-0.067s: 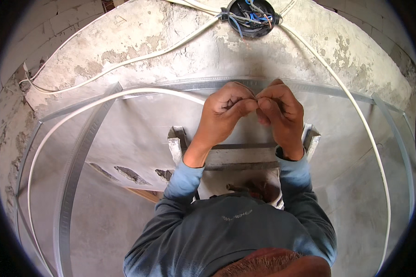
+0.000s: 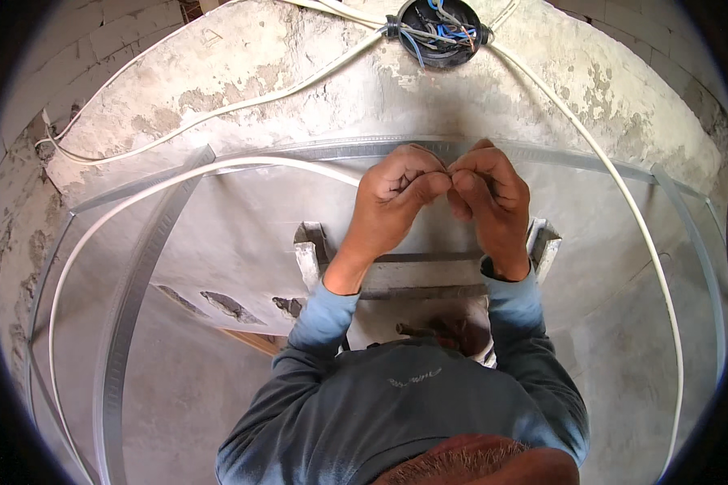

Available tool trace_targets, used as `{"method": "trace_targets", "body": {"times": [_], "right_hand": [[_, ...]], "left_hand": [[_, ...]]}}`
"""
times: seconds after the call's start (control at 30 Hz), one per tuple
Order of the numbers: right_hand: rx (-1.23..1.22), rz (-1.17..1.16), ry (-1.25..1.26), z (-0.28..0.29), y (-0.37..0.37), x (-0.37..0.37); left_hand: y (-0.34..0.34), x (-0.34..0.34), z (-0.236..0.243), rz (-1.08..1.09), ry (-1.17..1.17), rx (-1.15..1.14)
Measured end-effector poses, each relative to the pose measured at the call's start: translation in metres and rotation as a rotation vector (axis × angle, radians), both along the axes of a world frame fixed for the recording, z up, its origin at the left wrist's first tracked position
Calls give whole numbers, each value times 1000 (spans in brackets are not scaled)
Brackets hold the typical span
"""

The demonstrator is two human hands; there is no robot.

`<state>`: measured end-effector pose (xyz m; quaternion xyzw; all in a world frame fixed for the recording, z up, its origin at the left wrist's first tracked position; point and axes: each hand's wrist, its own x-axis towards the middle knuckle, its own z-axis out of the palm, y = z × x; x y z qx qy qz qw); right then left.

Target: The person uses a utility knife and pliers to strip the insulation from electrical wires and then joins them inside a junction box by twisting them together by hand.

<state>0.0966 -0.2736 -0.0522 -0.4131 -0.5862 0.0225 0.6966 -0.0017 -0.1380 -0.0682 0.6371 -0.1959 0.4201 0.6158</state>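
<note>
My left hand (image 2: 392,202) and my right hand (image 2: 497,210) meet in front of me, fingertips and thumbs pinched together on something too small to make out. A white cable (image 2: 299,162) arcs in from the left and disappears behind my left hand. Above my hands, a round black junction box (image 2: 449,56) is full of loose blue, grey and other wires, with white cables (image 2: 558,101) leading off it. A curved metal channel (image 2: 323,148) runs along the plaster surface behind my fingers.
A stepladder top (image 2: 307,259) stands below my hands, with a bucket-like container (image 2: 485,343) lower down, partly hidden by my body. Metal profiles (image 2: 133,303) run down both sides. Dark holes (image 2: 226,305) break the grey plastered wall at lower left, and rough blockwork (image 2: 121,36) surrounds the upper edges.
</note>
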Motion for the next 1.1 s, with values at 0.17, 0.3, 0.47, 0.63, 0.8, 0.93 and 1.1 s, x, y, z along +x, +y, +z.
{"method": "trace_targets", "body": {"times": [0.17, 0.3, 0.47, 0.63, 0.8, 0.93, 1.1], "right_hand": [[80, -53, 13, 6, 16, -8], [187, -202, -176, 2, 29, -1], [146, -258, -159, 6, 24, 13], [223, -259, -165, 13, 25, 17], [190, 91, 35, 23, 23, 5], [258, 38, -8, 20, 20, -3], [434, -339, -515, 23, 14, 3]], "left_hand": [[-3, 7, 4, -23, -88, -186], [-7, 8, 33, 58, -59, -241], [-5, -2, 39, 121, 37, 7], [1, -1, 32, 71, 130, 125], [-6, 0, 26, -83, 99, -74], [-14, -2, 29, -187, 96, -186], [-6, -5, 34, -38, 196, -182]]}}
